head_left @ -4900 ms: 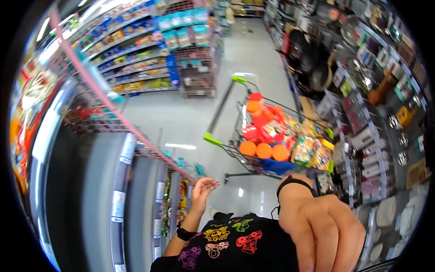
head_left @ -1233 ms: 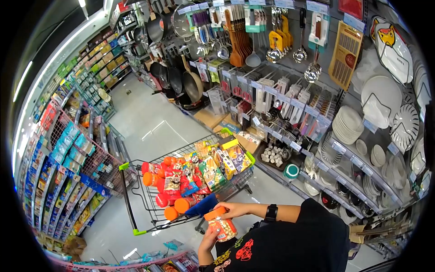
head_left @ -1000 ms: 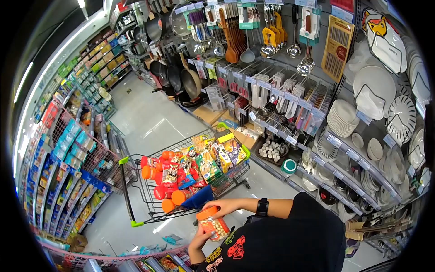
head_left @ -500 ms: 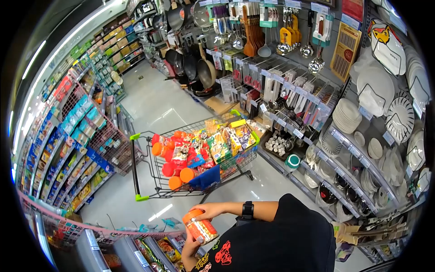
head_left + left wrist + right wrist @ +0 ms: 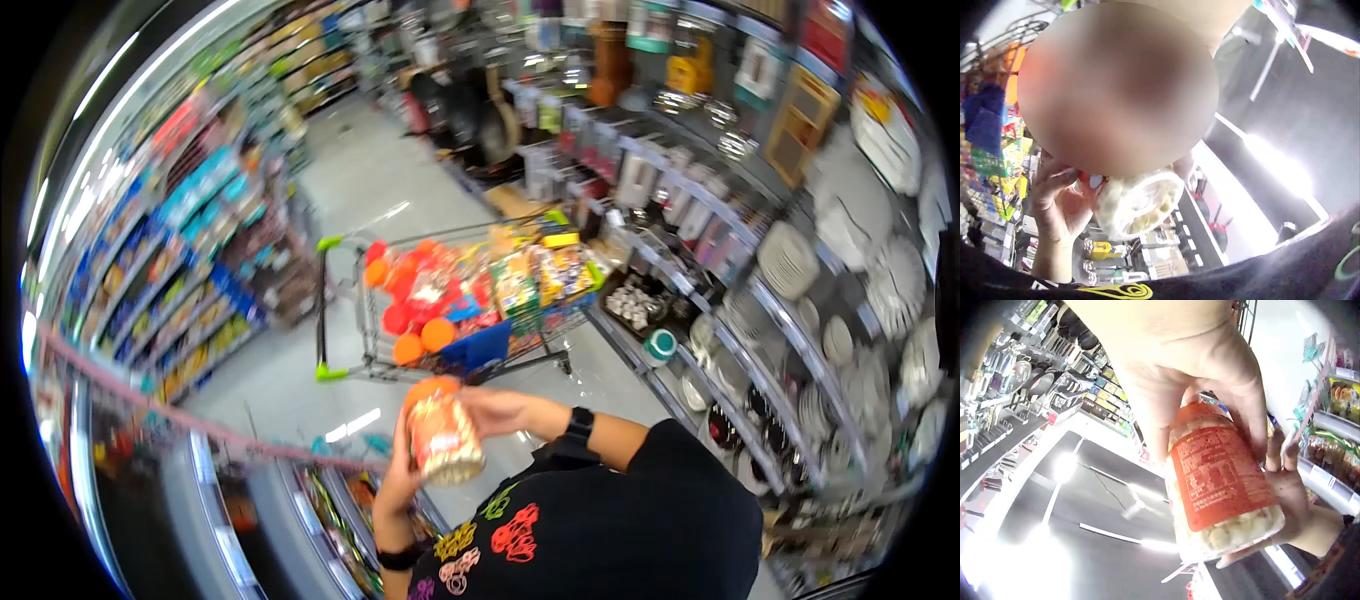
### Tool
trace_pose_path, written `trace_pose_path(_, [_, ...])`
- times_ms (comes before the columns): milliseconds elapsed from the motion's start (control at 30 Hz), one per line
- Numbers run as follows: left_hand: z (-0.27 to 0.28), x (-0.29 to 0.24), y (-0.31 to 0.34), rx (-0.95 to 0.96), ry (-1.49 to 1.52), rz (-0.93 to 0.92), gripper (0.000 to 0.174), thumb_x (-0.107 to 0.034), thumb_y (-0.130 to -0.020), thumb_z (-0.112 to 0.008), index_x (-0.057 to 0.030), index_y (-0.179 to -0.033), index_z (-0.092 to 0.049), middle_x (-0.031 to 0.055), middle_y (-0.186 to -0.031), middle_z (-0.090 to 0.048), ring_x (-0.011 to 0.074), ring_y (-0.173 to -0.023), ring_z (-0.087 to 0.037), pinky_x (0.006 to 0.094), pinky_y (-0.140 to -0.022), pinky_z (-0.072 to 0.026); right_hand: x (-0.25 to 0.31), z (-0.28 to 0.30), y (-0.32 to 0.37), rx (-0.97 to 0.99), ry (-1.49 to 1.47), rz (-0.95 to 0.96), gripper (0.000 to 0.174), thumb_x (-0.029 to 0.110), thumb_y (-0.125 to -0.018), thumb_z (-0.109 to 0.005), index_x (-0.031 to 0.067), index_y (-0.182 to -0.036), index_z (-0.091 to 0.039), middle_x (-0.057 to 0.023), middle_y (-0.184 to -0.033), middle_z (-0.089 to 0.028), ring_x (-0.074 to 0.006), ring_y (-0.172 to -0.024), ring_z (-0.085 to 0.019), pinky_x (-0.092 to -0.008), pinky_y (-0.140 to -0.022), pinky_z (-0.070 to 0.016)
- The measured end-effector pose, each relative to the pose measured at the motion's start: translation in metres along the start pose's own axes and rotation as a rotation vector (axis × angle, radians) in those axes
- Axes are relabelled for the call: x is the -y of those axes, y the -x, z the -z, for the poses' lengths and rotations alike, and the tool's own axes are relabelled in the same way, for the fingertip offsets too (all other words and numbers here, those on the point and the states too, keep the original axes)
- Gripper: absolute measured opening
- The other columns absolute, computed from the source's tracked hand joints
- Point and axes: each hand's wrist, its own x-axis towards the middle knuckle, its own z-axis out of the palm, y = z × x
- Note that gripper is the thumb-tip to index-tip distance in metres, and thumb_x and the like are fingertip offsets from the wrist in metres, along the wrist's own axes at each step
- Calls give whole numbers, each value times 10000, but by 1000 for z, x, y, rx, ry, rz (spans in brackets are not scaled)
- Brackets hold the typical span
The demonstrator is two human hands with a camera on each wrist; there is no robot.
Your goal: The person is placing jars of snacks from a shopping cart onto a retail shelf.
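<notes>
A clear plastic jar (image 5: 447, 440) with an orange lid, a red label and pale round pieces inside is held up in front of the body. My left hand (image 5: 398, 465) grips its left side, and in the right wrist view that hand's fingers (image 5: 1290, 464) lie along the lower side near the base. My right hand (image 5: 498, 412) curls round the upper part by the lid; the right wrist view shows its thumb and fingers on either side of the jar (image 5: 1225, 475). A blurred oval covers much of the left wrist view, where the jar's base (image 5: 1147, 206) shows.
Beyond the hands stands a shopping cart (image 5: 320, 310) holding orange-lidded jars and snack bags. Kitchen tools and stacked plates (image 5: 788, 260) line the right-hand shelves. Snack shelves (image 5: 150, 290) stand left, with a pink rail (image 5: 130, 385) and grey shelves (image 5: 215, 500) at lower left.
Earliest, the hands were apart and no jar showed in them. Over the last second both hands keep hold of the jar, which has come up closer to the head and tilted more upright.
</notes>
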Motion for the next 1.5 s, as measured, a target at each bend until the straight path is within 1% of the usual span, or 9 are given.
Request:
trace_pose_path(100, [-17, -32, -21, -60, -136, -123, 912, -361, -803, -706, -56, -1469, -163, 131, -1468, -265, 259, -1318, -355, 401, -1046, -355, 32, -26, 13, -13, -9, 32, 564, 431, -919, -530, 121, -1369, -392, -87, -1323, -514, -229, -1207, -506, -461, -1007, -409])
trace_pose_path(200, [-23, -61, -31, 1, -507, -320, 947, -635, -800, -563, -32, -1449, -229, 174, -1449, -289, 277, -1310, -360, 399, -1022, -363, 52, -44, 20, 14, -2, 127, 596, 436, -919, -525, 100, -1383, -364, -93, -1363, -473, -236, -1241, -474, -448, -1032, -387])
trace_pose_path(433, [-31, -62, -42, -62, -512, -400, 950, -639, -795, -561, -42, -1452, -224, 191, -1446, -278, 318, -1339, -309, 407, -1038, -340, 59, -57, 18, 71, -164, 190, 614, 413, -926, -522, 81, -1401, -318, -114, -1385, -439, -256, -1282, -431, -440, -1069, -351])
trace_pose_path(700, [-25, -49, -38, -137, -599, -416, 909, -678, -851, -407, 8, -1425, -245, 205, -1434, -297, 334, -1368, -248, 412, -1111, -183, 35, -50, 7, 163, -297, 60, 631, 507, -930, -455, 109, -1404, -333, -95, -1398, -431, -253, -1285, -431, -446, -1047, -378])
trace_pose_path(867, [-23, -49, -31, -195, -487, -374, 976, -755, -813, -359, 17, -1405, -276, 206, -1425, -313, 326, -1349, -280, 406, -1101, -205, 23, -38, -1, 77, -193, -75, 671, 632, -910, -331, 203, -1425, -294, -74, -1377, -456, -255, -1120, -574, -421, -748, -559])
trace_pose_path(967, [-21, -48, -29, -217, -379, -323, 1088, -811, -741, -414, 28, -1413, -244, 188, -1416, -336, 269, -1309, -357, 376, -1073, -286, 21, -32, -3, 238, -199, -109, 687, 646, -902, -330, 209, -1429, -283, -81, -1377, -454, -264, -1132, -567, -440, -770, -547])
trace_pose_path(1067, [-19, -44, -29, -217, -261, -299, 1120, -830, -718, -429, 27, -1414, -242, 181, -1415, -345, 254, -1293, -388, 368, -1061, -321, 16, -29, -4, 273, -279, -172, 703, 678, -889, -298, 244, -1441, -280, -118, -1407, -418, -394, -1150, -528, -514, -797, -514])
trace_pose_path(1200, [-25, -45, -29, -195, -259, -388, 956, -746, -822, -380, 28, -1380, -311, 176, -1380, -371, 249, -1286, -374, 361, -1066, -282, 13, -33, 1, 253, -115, -193, 710, 677, -894, -264, 239, -1453, -254, -158, -1389, -431, -436, -1134, -524, -514, -803, -512])
trace_pose_path(1500, [-29, -46, -26, -203, -297, -379, 992, -769, -787, -415, 39, -1357, -337, 184, -1323, -421, 253, -1238, -426, 357, -1034, -324, 13, -34, 7, 213, -18, -146, 685, 658, -907, -264, 245, -1451, -210, -69, -1399, -429, -304, -1168, -537, -535, -856, -498])
